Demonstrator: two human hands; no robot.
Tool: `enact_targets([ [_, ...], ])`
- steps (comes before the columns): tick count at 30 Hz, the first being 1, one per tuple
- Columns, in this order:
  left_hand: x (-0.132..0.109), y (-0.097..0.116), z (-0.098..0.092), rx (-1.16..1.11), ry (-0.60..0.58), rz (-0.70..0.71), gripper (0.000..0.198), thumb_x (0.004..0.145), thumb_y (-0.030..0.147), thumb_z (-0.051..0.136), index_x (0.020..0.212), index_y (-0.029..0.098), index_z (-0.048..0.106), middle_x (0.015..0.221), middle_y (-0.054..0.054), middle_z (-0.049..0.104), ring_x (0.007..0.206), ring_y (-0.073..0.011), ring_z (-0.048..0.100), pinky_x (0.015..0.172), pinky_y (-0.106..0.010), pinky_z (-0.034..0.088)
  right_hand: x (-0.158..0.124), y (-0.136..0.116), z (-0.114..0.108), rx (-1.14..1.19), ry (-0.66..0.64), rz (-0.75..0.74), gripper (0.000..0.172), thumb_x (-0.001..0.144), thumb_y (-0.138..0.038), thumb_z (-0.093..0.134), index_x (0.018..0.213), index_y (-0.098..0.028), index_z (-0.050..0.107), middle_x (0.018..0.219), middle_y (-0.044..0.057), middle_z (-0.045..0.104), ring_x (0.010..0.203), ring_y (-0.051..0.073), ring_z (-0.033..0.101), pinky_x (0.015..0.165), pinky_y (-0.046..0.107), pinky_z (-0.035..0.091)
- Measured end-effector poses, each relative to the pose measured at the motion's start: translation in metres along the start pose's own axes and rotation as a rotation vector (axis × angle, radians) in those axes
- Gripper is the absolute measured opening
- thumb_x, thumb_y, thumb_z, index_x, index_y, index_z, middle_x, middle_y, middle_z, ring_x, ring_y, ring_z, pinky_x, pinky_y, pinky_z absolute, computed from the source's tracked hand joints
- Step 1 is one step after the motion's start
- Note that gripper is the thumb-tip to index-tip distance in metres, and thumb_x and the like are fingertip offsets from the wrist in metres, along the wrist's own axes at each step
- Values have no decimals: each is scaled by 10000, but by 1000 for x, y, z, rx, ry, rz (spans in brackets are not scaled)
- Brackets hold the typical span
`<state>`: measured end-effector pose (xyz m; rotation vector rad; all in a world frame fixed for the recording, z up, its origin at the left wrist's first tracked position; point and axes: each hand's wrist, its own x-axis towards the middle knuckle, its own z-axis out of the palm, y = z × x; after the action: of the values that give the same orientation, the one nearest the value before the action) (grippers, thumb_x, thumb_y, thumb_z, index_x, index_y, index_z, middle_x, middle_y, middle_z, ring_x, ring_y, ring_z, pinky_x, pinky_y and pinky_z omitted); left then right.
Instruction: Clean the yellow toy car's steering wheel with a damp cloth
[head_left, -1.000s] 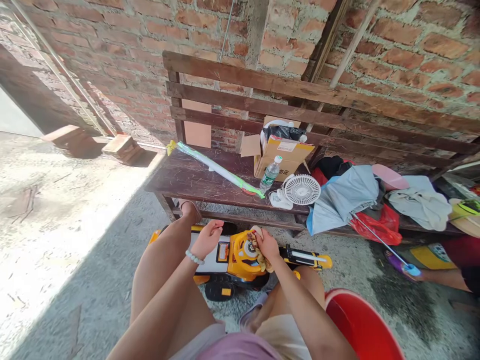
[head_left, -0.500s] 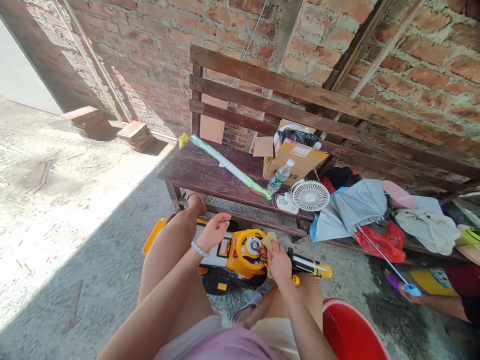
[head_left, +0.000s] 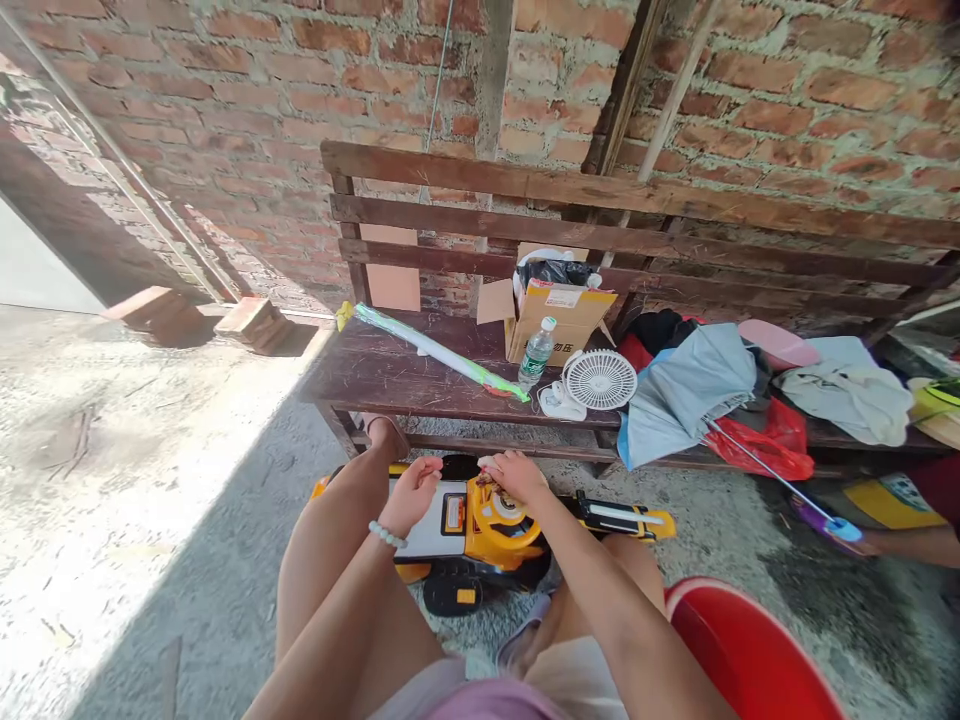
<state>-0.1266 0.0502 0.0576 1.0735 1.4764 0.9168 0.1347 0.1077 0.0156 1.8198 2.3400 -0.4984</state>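
A yellow, black and white ride-on toy digger [head_left: 427, 530] stands on the ground between my legs. My right hand [head_left: 517, 477] is closed on a pale cloth [head_left: 490, 463], at the far left part of the toy's yellow steering wheel [head_left: 517, 538]. Most of the cloth is hidden under the fingers, and something brown shows beside it. Above the toy's white seat hovers my left hand [head_left: 412, 497], wearing a beaded bracelet, its fingers loosely bent with a gap to the thumb and nothing seen in it.
A wooden bench [head_left: 360, 365] carries a water bottle [head_left: 537, 352], a white fan [head_left: 600, 379], a cardboard box [head_left: 559, 320], a long wrapped roll [head_left: 442, 355] and a grey-blue umbrella [head_left: 686, 385]. A red bucket [head_left: 750, 650] stands at my right. Another person's hand [head_left: 874, 543] is at far right.
My right hand has moved left and away from me with the cloth, from the wheel's right side to its far left. My left hand is slightly lower and further left. The view has shifted.
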Motion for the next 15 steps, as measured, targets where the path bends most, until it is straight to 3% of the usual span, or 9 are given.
enact_targets([
  [5,7,1,5,47,-26,-8,293,836,432,707,1050,231,724,1201,-122,829,1200,-296,793,1041,-447,638,-28,42,7,114,34,277,438,1196,-475,430,1430,-232,710,1383,159,761,1226,271,736,1026,360,544],
  [8,11,1,16,51,-66,2,288,851,413,683,1069,228,717,1230,-130,820,1204,-284,787,1067,-441,626,-57,48,13,120,20,321,407,1192,-423,462,1451,-214,696,1365,166,761,1183,268,758,999,347,550],
  [11,12,2,26,42,-90,34,296,853,401,685,1085,222,720,1232,-134,816,1194,-282,782,1086,-445,613,-69,34,10,84,103,320,407,1178,-377,493,1495,-205,681,1418,184,743,1234,285,738,1033,359,556],
  [15,11,1,25,57,-87,1,327,861,405,686,1121,212,729,1233,-149,811,1201,-295,779,1047,-437,621,-55,-11,8,39,224,250,431,1181,-364,465,1496,-182,696,1572,221,677,1455,349,612,1134,458,543],
])
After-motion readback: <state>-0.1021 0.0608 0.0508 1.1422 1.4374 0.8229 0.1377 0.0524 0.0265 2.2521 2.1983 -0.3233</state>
